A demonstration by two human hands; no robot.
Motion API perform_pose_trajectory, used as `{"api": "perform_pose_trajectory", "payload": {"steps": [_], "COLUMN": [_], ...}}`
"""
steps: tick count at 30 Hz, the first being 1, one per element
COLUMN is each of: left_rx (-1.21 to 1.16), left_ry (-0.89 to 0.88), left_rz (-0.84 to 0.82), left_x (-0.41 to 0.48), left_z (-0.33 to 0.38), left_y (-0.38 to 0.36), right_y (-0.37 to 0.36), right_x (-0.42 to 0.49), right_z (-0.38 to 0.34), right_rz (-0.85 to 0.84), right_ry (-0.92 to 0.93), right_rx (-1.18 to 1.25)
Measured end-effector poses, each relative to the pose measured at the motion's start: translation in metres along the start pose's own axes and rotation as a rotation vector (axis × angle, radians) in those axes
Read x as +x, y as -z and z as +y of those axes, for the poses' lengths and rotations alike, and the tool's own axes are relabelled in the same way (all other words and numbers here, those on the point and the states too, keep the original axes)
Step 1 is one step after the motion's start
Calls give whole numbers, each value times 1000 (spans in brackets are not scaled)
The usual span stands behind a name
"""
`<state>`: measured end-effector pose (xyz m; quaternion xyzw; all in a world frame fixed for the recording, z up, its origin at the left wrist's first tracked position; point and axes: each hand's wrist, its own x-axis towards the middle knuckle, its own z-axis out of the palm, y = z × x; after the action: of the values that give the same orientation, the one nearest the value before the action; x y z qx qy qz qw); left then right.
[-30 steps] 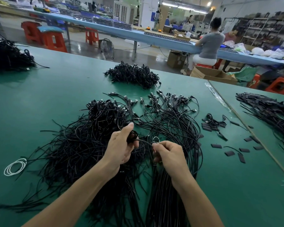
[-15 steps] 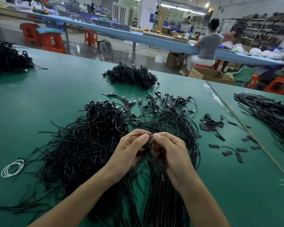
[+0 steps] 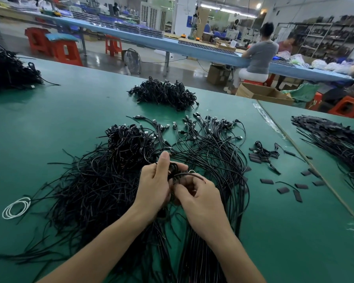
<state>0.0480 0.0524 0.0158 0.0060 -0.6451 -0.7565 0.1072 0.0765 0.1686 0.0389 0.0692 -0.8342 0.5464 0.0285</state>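
The left hand (image 3: 154, 184) grips a coiled cable (image 3: 173, 167) above the pile (image 3: 102, 180). The right hand (image 3: 200, 199) (touching the left) pinches the cable's tail.

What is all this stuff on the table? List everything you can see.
coil: one, black, between the hands
loose cables: many, black, fanned out beneath the hands
tangle: one, black, left of the hands
far heap: one, black, far middle of the table
left heap: one, black, far left
right heap: one, black, neighbouring table
loops: one bunch, white, near left
sleeves: several, black, right of the cables
table: one, green
stools: several, red, across the aisle
left hand: grips the coil
right hand: pinches the coil
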Motion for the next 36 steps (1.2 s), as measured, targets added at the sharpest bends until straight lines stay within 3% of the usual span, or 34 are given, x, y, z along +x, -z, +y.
{"api": "perform_pose_trajectory", "payload": {"steps": [5, 10, 13, 17, 21, 28, 32, 36], "left_rx": [-91, -126, -105, -61, -11, 45, 38, -60], "left_ry": [19, 52, 93, 144, 203, 502, 717, 837], "left_rz": [12, -104, -48, -12, -89, -333, -381, -398], "left_x": [-2, -2, -3, 0, -1, 1, -3, -4], "left_z": [0, -2, -4, -7, -6, -2, -7, -9], "left_y": [-5, -4, -3, -4, -1, 4, 7, 8], "right_y": [-5, 2, 8, 4, 0, 6, 15, 21], "right_x": [-4, -4, -2, -10, -18, -18, -10, -5], "right_z": [2, 1, 2, -3, -1, -3, -3, -4], "right_rz": [225, 12, -37, 62, 95, 17, -218, -278], "right_ry": [176, 157, 206, 461, 601, 603, 652, 594], "right_rx": [-125, -100, -337, -768, -891, -956, -982, -965]}}
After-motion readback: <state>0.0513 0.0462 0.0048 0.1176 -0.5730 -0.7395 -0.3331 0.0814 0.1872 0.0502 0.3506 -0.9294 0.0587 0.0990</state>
